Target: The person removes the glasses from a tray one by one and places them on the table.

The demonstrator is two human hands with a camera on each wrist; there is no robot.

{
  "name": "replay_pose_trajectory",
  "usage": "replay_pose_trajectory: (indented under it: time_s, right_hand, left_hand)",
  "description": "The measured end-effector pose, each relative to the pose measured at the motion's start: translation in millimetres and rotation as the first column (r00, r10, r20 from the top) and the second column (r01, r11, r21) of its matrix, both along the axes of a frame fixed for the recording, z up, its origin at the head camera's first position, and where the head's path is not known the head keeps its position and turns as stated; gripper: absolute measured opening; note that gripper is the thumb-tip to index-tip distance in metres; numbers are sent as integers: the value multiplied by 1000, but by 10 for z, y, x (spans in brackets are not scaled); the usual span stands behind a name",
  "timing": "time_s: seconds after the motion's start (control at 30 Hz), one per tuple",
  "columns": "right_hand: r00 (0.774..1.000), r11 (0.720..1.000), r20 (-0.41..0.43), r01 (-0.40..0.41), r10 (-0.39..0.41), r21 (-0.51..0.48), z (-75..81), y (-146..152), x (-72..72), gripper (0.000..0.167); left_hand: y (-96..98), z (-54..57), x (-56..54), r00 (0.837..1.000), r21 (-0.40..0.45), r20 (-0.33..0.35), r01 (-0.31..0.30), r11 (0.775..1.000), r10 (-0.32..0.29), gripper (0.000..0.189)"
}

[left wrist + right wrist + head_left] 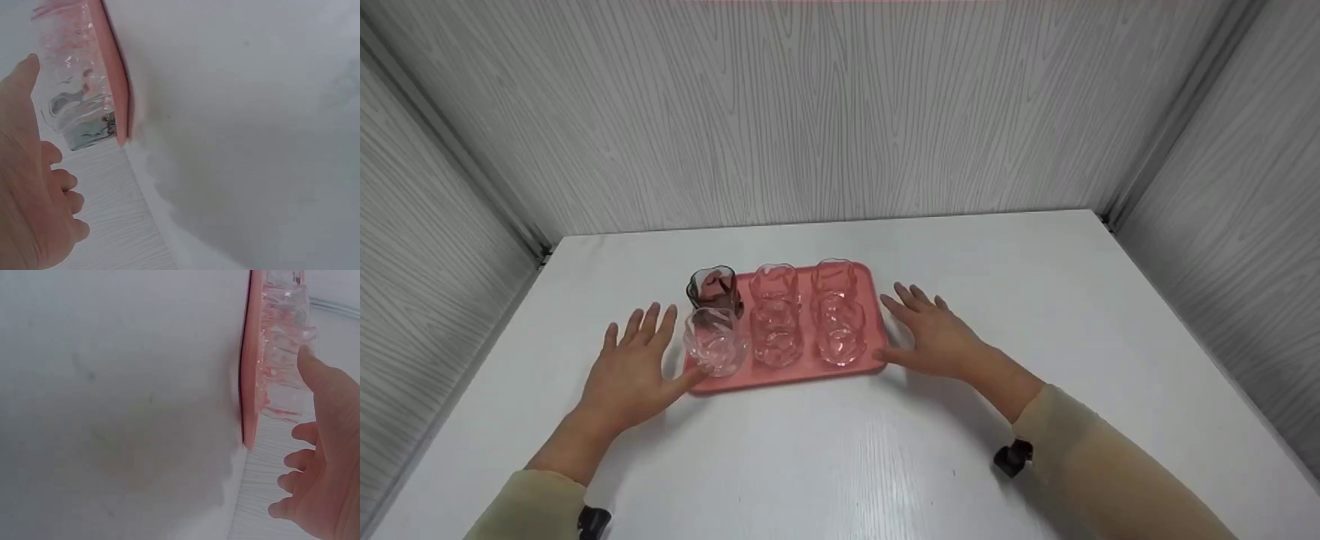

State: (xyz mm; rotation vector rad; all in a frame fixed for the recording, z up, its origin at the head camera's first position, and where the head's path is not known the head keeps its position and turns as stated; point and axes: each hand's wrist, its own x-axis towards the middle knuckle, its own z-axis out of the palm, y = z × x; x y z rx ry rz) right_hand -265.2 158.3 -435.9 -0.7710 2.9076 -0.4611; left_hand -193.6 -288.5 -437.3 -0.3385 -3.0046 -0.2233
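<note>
1. Pink, rounded rectangular tray (810,367) rests on the white table (810,465) between both hands, bearing one smoky dark, wavy-rimmed cup (712,289) and five clear, see-through cups (716,341).
2. Left hand (626,382) and right hand (934,337) are spread, pinching nothing; whether either thumb touches the tray, I cannot tell.
3. A stray left thumb could tip the front-left clear cup; uneven pushing might knock cups together.
4. Head view shows every cup's place; the wrist views instead show cups side-on and the tray's low side edge.
</note>
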Motion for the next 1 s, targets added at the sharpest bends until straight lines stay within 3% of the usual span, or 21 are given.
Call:
replay_pose_trajectory:
  time_s: [0.27, 0.6, 1.0]
  right_hand:
    - [996, 997, 50, -69, 68, 30, -149, -147, -16, 96]
    - [993, 996, 104, -56, 48, 72, -194, -219, -9, 86]
    - [991, 994, 128, -55, 43, 94, -149, -206, 27, 89]
  left_hand:
    - [-58, -185, -12, 997, -12, 72, 34, 999, -33, 111]
    - [-41, -244, -68, 988, 59, 113, 99, 993, -105, 102]
    - [-12, -271, -118, 983, 87, 144, 103, 991, -115, 102]
